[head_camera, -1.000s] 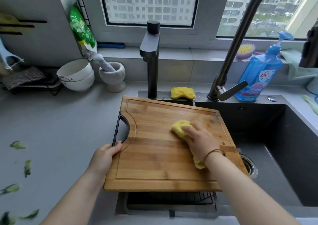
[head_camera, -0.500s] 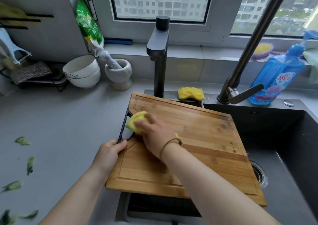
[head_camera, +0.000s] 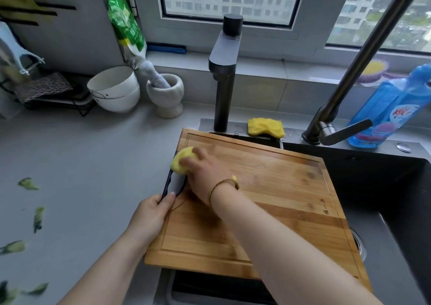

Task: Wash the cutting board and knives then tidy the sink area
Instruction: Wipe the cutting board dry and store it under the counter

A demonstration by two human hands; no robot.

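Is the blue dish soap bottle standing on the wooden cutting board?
No, the blue dish soap bottle stands behind the sink by the tall faucet, off the wooden cutting board.

The rectangular wooden cutting board (head_camera: 268,202) lies across the dark sink (head_camera: 396,188), its left edge by the grey counter (head_camera: 81,164). Behind it a yellow sponge (head_camera: 265,127) sits between two dark metal faucets (head_camera: 224,76), the stacked white bowls (head_camera: 114,90) far left.

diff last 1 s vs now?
The right hand swept its yellow sponge leftward across the cutting board to the handle cutout. The left hand kept gripping the board's left edge; the spare sponge stayed put.
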